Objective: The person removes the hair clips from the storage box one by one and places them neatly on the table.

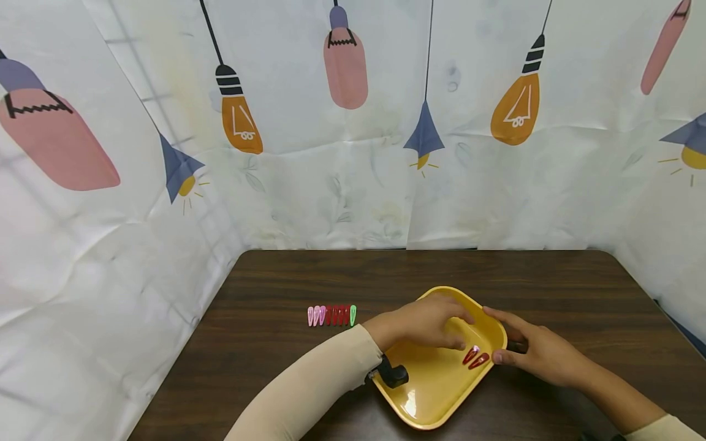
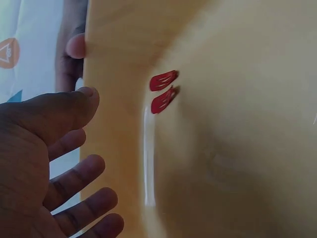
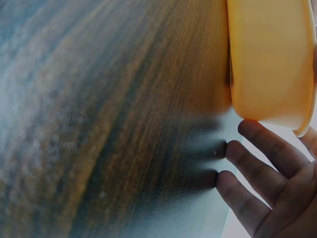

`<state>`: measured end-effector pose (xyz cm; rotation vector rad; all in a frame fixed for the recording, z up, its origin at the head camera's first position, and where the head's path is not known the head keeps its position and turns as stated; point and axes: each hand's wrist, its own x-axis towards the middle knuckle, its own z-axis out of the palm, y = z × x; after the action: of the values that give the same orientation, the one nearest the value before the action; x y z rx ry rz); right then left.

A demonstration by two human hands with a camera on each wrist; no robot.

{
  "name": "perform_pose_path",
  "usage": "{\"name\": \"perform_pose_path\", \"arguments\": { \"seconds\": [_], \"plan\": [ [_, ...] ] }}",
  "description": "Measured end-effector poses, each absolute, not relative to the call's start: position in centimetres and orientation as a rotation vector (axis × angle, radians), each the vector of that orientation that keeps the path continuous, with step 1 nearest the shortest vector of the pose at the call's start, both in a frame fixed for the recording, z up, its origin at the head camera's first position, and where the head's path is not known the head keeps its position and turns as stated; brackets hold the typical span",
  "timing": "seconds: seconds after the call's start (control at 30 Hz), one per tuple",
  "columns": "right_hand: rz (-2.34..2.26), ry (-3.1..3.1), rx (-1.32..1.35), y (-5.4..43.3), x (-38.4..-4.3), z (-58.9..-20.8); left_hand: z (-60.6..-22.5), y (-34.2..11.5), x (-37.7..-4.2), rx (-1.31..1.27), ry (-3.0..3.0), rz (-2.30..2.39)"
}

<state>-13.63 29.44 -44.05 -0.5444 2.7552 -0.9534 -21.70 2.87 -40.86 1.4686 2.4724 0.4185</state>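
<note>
Two red snap hair clips [image 1: 475, 358] lie side by side in the yellow tray [image 1: 425, 392], near its right side. My left hand [image 1: 436, 321] hovers over the tray with fingers spread and nothing between them. In the left wrist view, its thumb and fingers stand apart from the red clips [image 2: 163, 91]. At the tray's right corner is my right hand [image 1: 543, 355], its thumb and forefinger touching the rim. The right wrist view shows the other fingers [image 3: 257, 171] extended, one tip against the tray's outer wall [image 3: 272, 59] and others at the tabletop.
On the dark wood table [image 1: 265, 361], left of the tray, a row of snap hair clips [image 1: 331, 315] runs from pink through several red ones to a green one [image 1: 353, 315]. A printed cloth [image 1: 353, 196] hangs behind the table and along its sides.
</note>
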Motion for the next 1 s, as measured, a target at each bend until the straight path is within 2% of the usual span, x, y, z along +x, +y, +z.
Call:
{"name": "perform_pose_path", "arguments": {
  "seconds": [0.5,1.0],
  "plan": [
    [-0.97,2.745,-0.564,29.5,-13.5,-44.2,-42.2,5.0,-21.3,1.51,2.465,0.192],
    [-0.961,2.762,-0.553,29.5,-13.5,-44.1,-43.4,5.5,-20.8,1.388,2.489,0.091]
  ]
}}
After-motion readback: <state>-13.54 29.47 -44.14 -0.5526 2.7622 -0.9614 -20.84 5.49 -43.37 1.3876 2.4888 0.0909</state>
